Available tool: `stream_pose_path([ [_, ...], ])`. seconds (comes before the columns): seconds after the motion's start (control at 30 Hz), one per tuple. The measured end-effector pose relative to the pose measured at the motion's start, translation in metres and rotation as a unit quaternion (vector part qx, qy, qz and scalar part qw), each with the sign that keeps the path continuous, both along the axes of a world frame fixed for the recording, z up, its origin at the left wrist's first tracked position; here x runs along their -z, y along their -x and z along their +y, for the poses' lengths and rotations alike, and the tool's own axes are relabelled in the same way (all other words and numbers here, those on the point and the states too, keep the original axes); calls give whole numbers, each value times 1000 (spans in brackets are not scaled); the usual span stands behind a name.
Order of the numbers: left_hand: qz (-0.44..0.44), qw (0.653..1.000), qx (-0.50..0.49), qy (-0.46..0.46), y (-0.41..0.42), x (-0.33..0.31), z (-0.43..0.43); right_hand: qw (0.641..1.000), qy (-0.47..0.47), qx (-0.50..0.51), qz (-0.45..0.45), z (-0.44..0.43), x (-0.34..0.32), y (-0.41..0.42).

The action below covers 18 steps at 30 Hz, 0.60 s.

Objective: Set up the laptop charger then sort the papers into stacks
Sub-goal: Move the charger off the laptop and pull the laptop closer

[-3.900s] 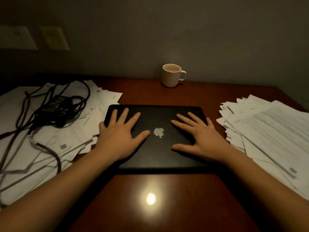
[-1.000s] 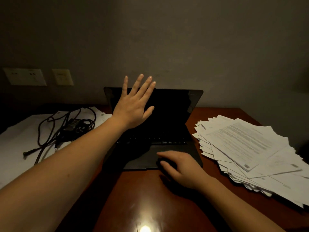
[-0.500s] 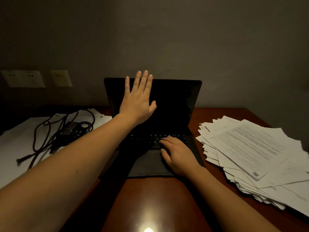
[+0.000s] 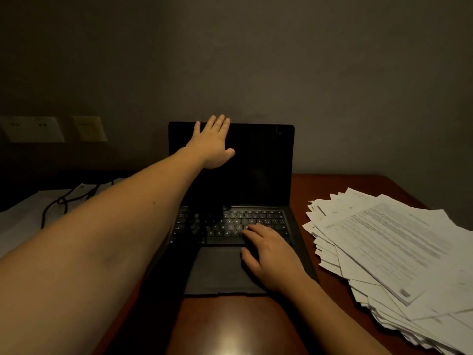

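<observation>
A black laptop stands open in the middle of the wooden desk, its screen dark and nearly upright. My left hand lies flat against the screen's upper left, fingertips at the top edge. My right hand rests on the palm rest, fingers on the keyboard's right side. A messy pile of printed papers lies to the right of the laptop. More white sheets lie at the left with the black charger cable on them, mostly hidden behind my left forearm.
Two wall plates with sockets sit on the wall at the left, above the desk. The reddish desk top shows bare wood in front of the laptop, with a light reflection near the bottom edge. The cup is hidden behind the screen.
The laptop went from closed under both hands to open. Over the last second my left hand pushed the screen further back, and my right hand moved from the front edge to the keyboard.
</observation>
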<state>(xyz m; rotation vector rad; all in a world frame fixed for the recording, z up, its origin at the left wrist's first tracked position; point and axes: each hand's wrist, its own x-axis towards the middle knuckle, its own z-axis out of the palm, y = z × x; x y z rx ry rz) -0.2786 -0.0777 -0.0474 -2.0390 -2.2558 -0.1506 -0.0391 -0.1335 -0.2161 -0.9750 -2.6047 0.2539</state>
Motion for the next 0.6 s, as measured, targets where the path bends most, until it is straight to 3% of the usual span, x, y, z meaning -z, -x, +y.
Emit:
stream_pose_path([
  [0.37,20,999,21,-42,11,24,-37,999,-6,3,-38,1,-11,1],
  [0.5,-24,999,9,20,57,28,-99,999,-12,-11,-39,-9,-25,21],
  [0.6,-77,993,-69,48,107,30,-159,999,-17,-24,-40,-30,-37,55],
])
